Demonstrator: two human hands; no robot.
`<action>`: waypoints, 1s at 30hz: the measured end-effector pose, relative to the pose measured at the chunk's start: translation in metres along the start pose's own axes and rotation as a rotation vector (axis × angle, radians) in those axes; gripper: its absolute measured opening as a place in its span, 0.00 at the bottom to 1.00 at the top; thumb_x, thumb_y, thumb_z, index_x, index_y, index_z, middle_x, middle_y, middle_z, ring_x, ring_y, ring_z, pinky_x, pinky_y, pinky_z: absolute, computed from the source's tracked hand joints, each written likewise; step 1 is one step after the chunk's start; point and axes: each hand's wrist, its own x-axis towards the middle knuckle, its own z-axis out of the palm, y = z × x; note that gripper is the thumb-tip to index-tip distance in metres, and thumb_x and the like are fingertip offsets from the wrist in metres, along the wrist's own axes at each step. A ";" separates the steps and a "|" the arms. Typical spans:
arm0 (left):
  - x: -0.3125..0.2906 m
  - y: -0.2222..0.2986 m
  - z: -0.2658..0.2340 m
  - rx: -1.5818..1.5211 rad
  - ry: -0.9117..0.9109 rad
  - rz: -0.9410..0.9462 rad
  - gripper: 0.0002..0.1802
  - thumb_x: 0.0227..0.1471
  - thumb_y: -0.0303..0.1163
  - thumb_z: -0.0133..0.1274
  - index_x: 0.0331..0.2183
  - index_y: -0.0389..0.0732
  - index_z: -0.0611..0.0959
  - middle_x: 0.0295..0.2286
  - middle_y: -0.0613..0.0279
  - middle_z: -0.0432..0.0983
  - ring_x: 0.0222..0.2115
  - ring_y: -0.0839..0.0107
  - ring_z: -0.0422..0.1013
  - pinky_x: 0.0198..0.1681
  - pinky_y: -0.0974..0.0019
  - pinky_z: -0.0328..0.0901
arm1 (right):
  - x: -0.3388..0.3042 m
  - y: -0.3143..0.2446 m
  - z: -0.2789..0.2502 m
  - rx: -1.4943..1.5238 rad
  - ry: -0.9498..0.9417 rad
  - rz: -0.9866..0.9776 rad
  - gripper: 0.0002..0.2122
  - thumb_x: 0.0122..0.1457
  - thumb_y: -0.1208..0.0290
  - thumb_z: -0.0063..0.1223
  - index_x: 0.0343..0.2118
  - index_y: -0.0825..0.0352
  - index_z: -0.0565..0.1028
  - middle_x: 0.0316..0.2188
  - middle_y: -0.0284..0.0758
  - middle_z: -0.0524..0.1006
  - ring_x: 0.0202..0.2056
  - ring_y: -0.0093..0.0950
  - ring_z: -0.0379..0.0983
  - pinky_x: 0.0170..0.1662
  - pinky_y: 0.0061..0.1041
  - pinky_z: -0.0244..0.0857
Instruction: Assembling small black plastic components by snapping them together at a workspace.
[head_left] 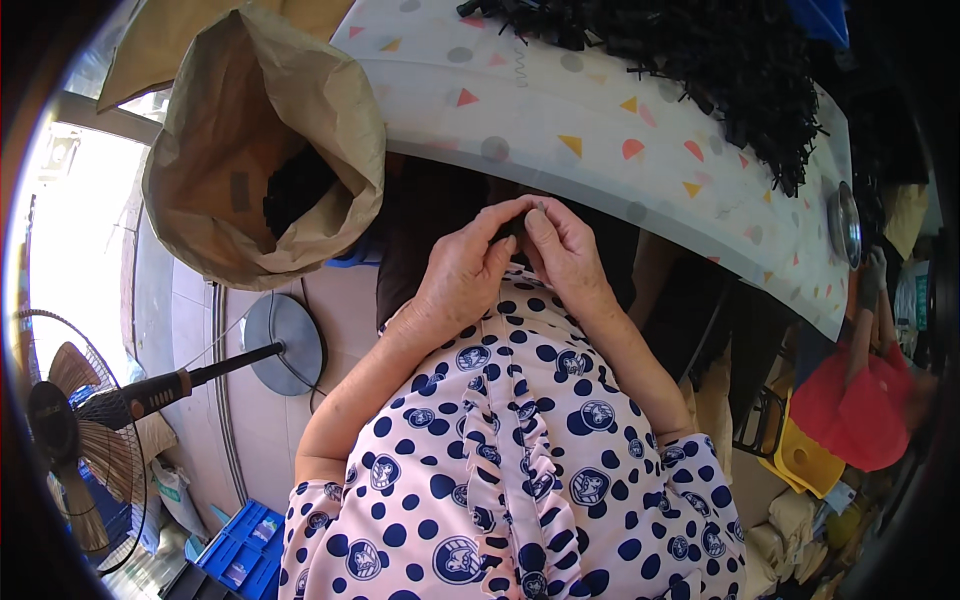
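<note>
both hands meet just below the table edge, close to the person's chest. the left hand (462,275) is curled nearly closed, its thumb and forefinger pinching a small dark part (516,226). the right hand (566,250) is likewise curled, fingertips pressed onto the same part from the other side, so the two hands touch at the tips. what the part is cannot be told; it is mostly hidden by the fingers. above them the table (560,120) carries a pile of black plastic pieces (720,60). a brown paper sack (250,150) stands open at the left, dark pieces inside. a standing fan (80,430) sits lower left.
</note>
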 end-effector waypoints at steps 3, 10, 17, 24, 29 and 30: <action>-0.002 -0.009 0.001 -0.142 0.067 -0.096 0.19 0.54 0.21 0.47 0.49 0.38 0.72 0.33 0.49 0.77 0.32 0.65 0.76 0.37 0.70 0.68 | -0.007 -0.004 0.005 0.062 -0.032 0.072 0.18 0.66 0.59 0.38 0.50 0.68 0.67 0.16 0.23 0.61 0.15 0.12 0.53 0.17 0.12 0.46; 0.000 -0.010 0.001 -0.129 0.049 -0.105 0.19 0.57 0.21 0.44 0.51 0.39 0.71 0.36 0.62 0.76 0.35 0.80 0.70 0.38 0.75 0.68 | -0.002 -0.006 0.012 0.041 -0.064 0.102 0.18 0.67 0.62 0.35 0.54 0.67 0.62 0.16 0.23 0.60 0.15 0.12 0.53 0.17 0.12 0.46; 0.002 -0.002 0.003 -0.072 0.070 -0.073 0.19 0.54 0.20 0.46 0.49 0.38 0.73 0.35 0.55 0.77 0.32 0.71 0.73 0.37 0.71 0.68 | -0.002 -0.004 0.009 0.090 -0.044 0.149 0.14 0.67 0.66 0.37 0.52 0.64 0.63 0.17 0.22 0.61 0.15 0.11 0.53 0.17 0.12 0.48; 0.006 -0.001 0.001 0.084 0.176 0.034 0.20 0.50 0.16 0.46 0.46 0.39 0.75 0.34 0.51 0.75 0.32 0.57 0.74 0.36 0.66 0.68 | 0.013 -0.006 0.019 0.069 -0.070 0.103 0.12 0.67 0.70 0.35 0.50 0.63 0.65 0.15 0.22 0.61 0.12 0.12 0.52 0.15 0.12 0.47; 0.021 -0.007 -0.013 0.109 0.191 0.070 0.19 0.50 0.16 0.46 0.45 0.38 0.75 0.34 0.51 0.76 0.32 0.62 0.75 0.36 0.67 0.68 | 0.036 -0.009 0.003 -0.119 -0.133 0.001 0.12 0.66 0.70 0.39 0.50 0.64 0.67 0.19 0.24 0.66 0.17 0.12 0.59 0.20 0.13 0.55; 0.023 -0.007 -0.023 0.118 0.213 0.108 0.19 0.51 0.16 0.45 0.45 0.38 0.75 0.34 0.53 0.76 0.32 0.65 0.75 0.36 0.68 0.68 | 0.045 -0.014 -0.008 -0.252 -0.212 -0.064 0.12 0.65 0.70 0.40 0.49 0.65 0.67 0.20 0.25 0.68 0.19 0.13 0.61 0.22 0.14 0.58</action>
